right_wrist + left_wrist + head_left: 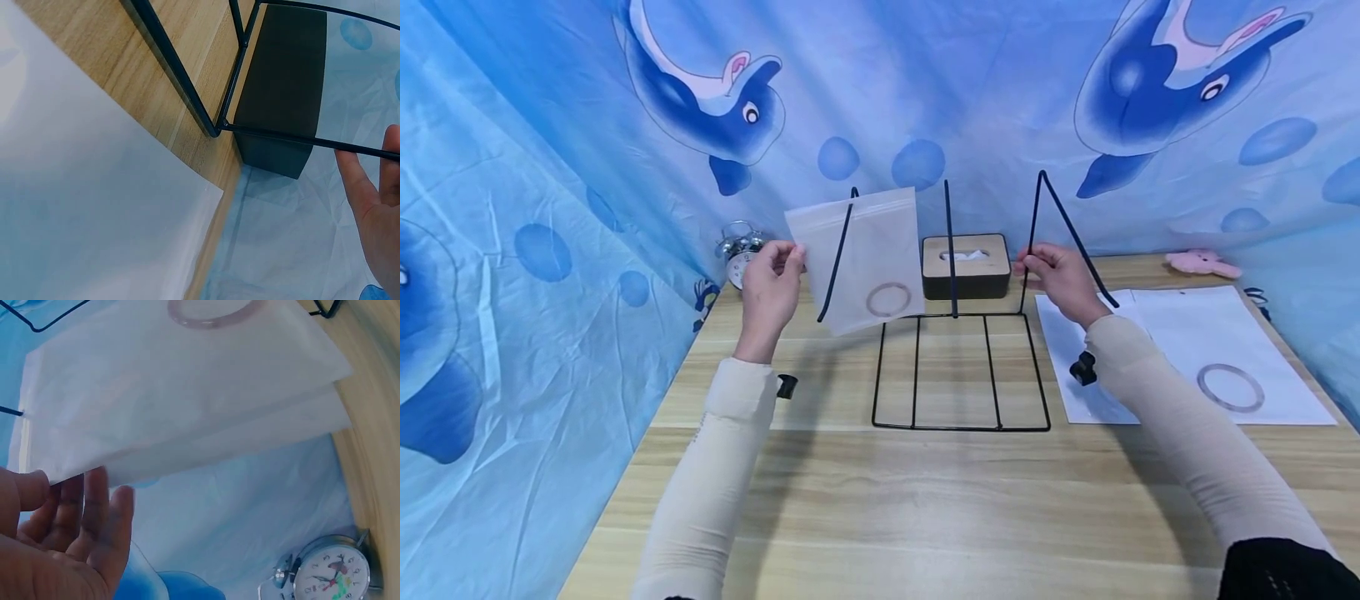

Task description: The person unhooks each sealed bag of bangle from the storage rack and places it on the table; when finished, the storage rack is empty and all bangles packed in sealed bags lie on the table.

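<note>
My left hand [772, 287] pinches the left edge of a translucent white zip bag [880, 242]. A pinkish ring [888, 300] shows in its lower right part. One slanting bar [838, 258] of a black wire rack [961, 429] crosses in front of the bag. On the other side, my right hand [1063, 279] holds the rack's right upright [1033, 217] between thumb and fingers. In the right wrist view the fingertips [347, 159] lie at that wire [281, 133]. The rack's rectangular base lies flat on the wooden table, beneath the bag.
Behind the rack is a black tissue box [966, 279] with a wooden top. A twin-bell alarm clock [739, 258] stands back left. White sheets or bags [1157, 333] with a similar ring [1231, 387] lie at right. A pink plush toy [1202, 263] sits behind them, before a blue curtain.
</note>
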Demonstrator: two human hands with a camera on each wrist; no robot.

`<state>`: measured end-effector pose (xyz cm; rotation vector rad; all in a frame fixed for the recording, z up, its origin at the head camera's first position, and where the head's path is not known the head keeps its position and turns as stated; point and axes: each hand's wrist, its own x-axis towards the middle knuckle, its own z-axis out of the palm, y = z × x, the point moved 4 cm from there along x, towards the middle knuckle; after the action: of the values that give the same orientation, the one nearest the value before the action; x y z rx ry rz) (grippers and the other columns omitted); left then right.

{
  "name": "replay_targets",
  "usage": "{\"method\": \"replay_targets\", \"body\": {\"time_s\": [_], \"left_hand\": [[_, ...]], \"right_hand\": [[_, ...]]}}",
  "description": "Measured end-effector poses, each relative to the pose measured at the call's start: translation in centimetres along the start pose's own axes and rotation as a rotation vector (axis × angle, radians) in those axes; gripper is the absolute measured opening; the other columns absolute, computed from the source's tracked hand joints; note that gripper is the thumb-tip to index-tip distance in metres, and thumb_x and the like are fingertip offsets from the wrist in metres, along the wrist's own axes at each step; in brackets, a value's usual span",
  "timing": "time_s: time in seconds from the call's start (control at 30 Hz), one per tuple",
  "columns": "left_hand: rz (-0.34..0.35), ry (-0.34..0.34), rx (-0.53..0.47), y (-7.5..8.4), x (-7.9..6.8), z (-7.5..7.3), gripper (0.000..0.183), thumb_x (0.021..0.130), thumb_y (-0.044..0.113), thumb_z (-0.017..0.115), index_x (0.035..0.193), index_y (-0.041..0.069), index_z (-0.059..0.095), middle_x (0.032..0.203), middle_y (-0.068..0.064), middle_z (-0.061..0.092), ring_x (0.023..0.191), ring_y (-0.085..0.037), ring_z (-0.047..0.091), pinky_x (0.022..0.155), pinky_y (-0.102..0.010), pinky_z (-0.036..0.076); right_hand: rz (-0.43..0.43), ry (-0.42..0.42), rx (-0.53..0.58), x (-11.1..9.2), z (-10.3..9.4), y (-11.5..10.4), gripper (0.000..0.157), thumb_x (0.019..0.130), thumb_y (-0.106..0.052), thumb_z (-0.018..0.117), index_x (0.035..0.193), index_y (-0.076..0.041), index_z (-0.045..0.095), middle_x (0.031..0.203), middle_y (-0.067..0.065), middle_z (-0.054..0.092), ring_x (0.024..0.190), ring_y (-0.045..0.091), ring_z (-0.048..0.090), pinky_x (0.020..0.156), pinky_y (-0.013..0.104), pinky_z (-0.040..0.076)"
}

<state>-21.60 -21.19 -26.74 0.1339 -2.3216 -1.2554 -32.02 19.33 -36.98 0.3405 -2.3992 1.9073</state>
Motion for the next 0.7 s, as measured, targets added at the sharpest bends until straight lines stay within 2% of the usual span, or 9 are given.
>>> {"method": "replay_targets", "body": {"time_s": [0.2,0.33,0.47,0.6,0.7], "left_hand": [[0.030,-0.083,-0.035,0.8,0.1,0.2,0.037,0.106,0.033,0.049,0.117,0.001,0.064,0.104,-0.014,0.064,0.098,-0.024,0.064,0.081,-0.032,0.058],[0.060,-0.098,-0.005,1.3,0.2,0.1,0.037,0.107,0.036,0.045,0.117,0.004,0.062,0.103,-0.012,0.064,0.091,-0.023,0.061,0.078,-0.032,0.055],[0.080,-0.117,0.021,1.6,0.1,-0.2,0.038,0.108,0.038,0.041,0.115,0.005,0.059,0.100,-0.013,0.062,0.088,-0.025,0.059,0.078,-0.037,0.055],[0.065,-0.145,-0.021,1.7,-0.1,-0.3,0.037,0.108,0.038,0.040,0.116,0.006,0.057,0.108,-0.014,0.061,0.099,-0.027,0.061,0.080,-0.043,0.058],[0.045,-0.158,-0.046,1.5,-0.4,-0.5,0.038,0.108,0.038,0.041,0.121,0.006,0.057,0.116,-0.015,0.061,0.106,-0.029,0.060,0.079,-0.043,0.059]], "right_hand": [[0.001,-0.006,0.008,-0.1,0.1,-0.1,0.032,0.105,-0.019,0.050,0.119,0.006,0.062,0.118,0.026,0.063,0.107,0.024,0.064,0.089,0.035,0.055],[0.009,-0.009,0.011,-0.1,0.1,0.1,0.034,0.105,-0.019,0.050,0.121,0.008,0.061,0.118,0.024,0.064,0.106,0.023,0.064,0.089,0.036,0.055],[0.018,-0.007,0.016,0.0,0.0,0.2,0.032,0.105,-0.019,0.051,0.120,0.007,0.062,0.118,0.025,0.064,0.107,0.024,0.065,0.089,0.035,0.054],[0.021,-0.005,0.008,0.0,-0.1,0.2,0.034,0.105,-0.020,0.051,0.122,0.008,0.061,0.120,0.027,0.063,0.111,0.029,0.064,0.088,0.033,0.054],[0.021,-0.005,-0.001,0.0,-0.1,0.0,0.034,0.105,-0.019,0.050,0.122,0.008,0.061,0.120,0.026,0.063,0.113,0.032,0.063,0.088,0.033,0.054]]}}
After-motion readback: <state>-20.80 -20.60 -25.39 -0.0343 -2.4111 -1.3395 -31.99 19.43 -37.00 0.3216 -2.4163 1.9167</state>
